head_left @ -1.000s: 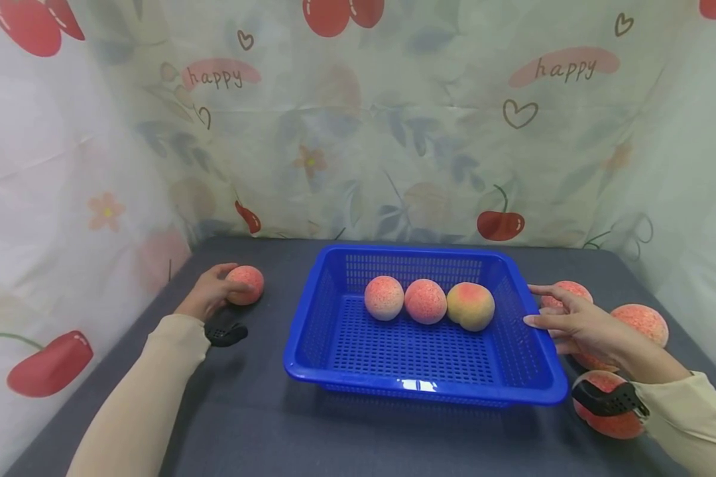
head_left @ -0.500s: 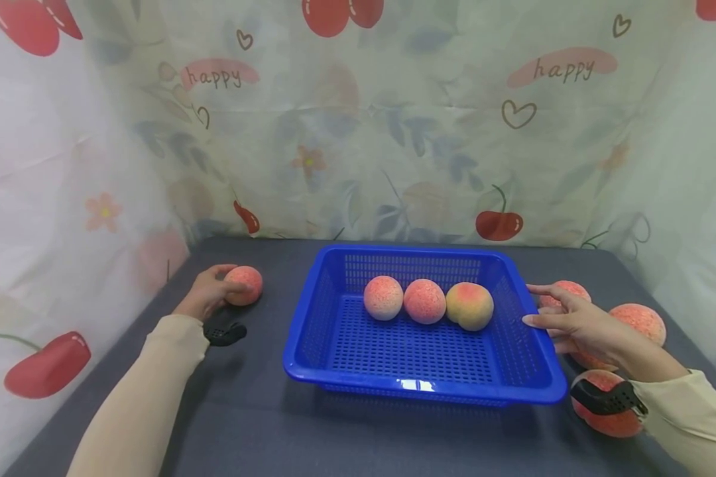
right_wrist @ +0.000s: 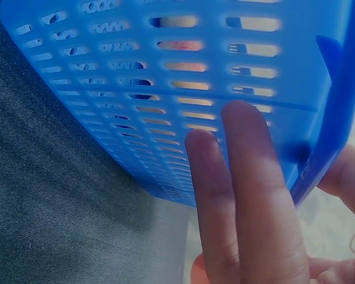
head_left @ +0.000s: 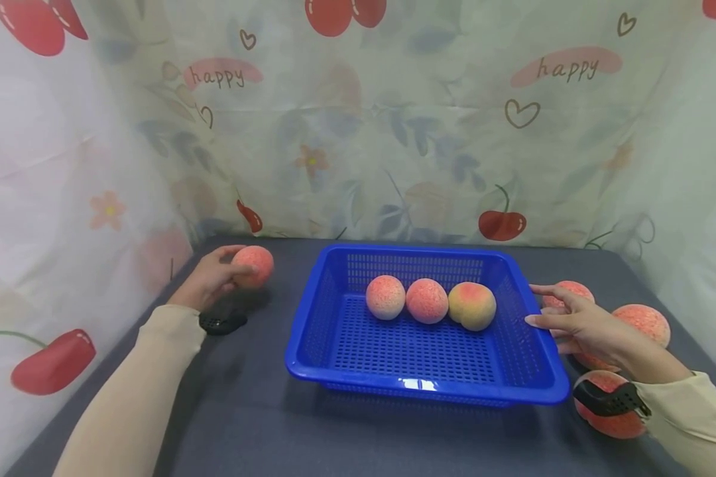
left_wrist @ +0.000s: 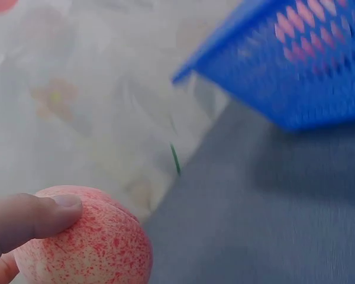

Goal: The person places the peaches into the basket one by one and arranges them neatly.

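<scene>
A pink speckled peach (head_left: pixel 258 262) is held between the thumb and fingers of my left hand (head_left: pixel 210 276), raised off the tabletop at the left. The left wrist view shows the thumb lying across the side of this peach (left_wrist: pixel 103 245). My right hand (head_left: pixel 587 328) grips the right rim of a blue plastic basket (head_left: pixel 417 391). Two of its fingers (right_wrist: pixel 254 171) lie against the perforated outer wall, below the rim. Inside the basket sit three peaches in a row: two pink ones (head_left: pixel 385 297) (head_left: pixel 427 301) and a yellowish one (head_left: pixel 472 307).
Several more peaches lie right of the basket, including one (head_left: pixel 641 322) behind the right hand and one (head_left: pixel 610 417) partly covered by the wrist strap. A dark cloth (head_left: pixel 244 417) covers the table. Printed curtains (head_left: pixel 358 165) enclose the back and sides.
My left hand has lifted the peach off the table, moving it up and slightly right. The right hand and the basket have stayed in place.
</scene>
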The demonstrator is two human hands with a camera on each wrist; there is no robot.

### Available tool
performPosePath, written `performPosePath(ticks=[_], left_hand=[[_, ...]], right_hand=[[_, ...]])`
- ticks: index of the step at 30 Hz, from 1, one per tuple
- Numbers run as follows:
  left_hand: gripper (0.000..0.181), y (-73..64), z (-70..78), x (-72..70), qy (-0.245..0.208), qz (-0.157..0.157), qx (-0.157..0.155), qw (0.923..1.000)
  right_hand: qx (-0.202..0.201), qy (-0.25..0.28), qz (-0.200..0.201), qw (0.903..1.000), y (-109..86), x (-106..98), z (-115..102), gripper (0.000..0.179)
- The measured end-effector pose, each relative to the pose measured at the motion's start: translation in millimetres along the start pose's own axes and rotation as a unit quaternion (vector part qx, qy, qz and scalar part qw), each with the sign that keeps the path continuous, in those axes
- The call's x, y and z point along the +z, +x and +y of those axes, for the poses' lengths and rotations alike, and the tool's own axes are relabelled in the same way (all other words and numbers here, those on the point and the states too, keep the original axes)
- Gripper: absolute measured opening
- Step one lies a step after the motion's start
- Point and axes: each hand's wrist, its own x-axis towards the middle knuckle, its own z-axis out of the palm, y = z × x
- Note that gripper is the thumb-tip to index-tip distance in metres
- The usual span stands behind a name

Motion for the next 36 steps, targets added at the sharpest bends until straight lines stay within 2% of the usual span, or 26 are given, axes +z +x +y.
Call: performPosePath(ticks=[5, 11, 19, 24, 31, 36], left_hand=[[0.079, -9.5, 29.7, 11.2, -0.030, -0.022, 0.022, 0.9991], [0.078, -22.3, 61.5, 26.2, -0.030, -0.062, 0.055, 0.9962], [0.065, -45.1, 101.9, 57.5, -0.056, -0.126, 0.105, 0.9848], [0.064, -53.7, 114.8, 75.8, -0.033, -0.168, 0.122, 0.9776], [0.062, -55.1, 121.7, 96.3, 0.020, -0.194, 0.102, 0.9755], [0.061, -51.7, 119.6, 109.5, 0.069, -0.223, 0.090, 0.9682]], right_hand=[[0.001, -0.001, 0.002, 1.0000, -0.8, 0.5, 0.4, 0.086], [-0.002, 0.002, -0.001, 1.0000, -0.3, -0.2, 1.1, 0.086], [-0.002, 0.003, 0.002, 1.0000, -0.9, -1.3, 0.3, 0.085], [-0.003, 0.002, 0.004, 1.0000, 0.4, -1.1, 1.3, 0.086], [-0.004, -0.002, 0.005, 1.0000, 0.6, -0.3, 0.5, 0.085], [-0.004, -0.004, 0.007, 1.0000, 0.5, 0.6, 1.1, 0.086]])
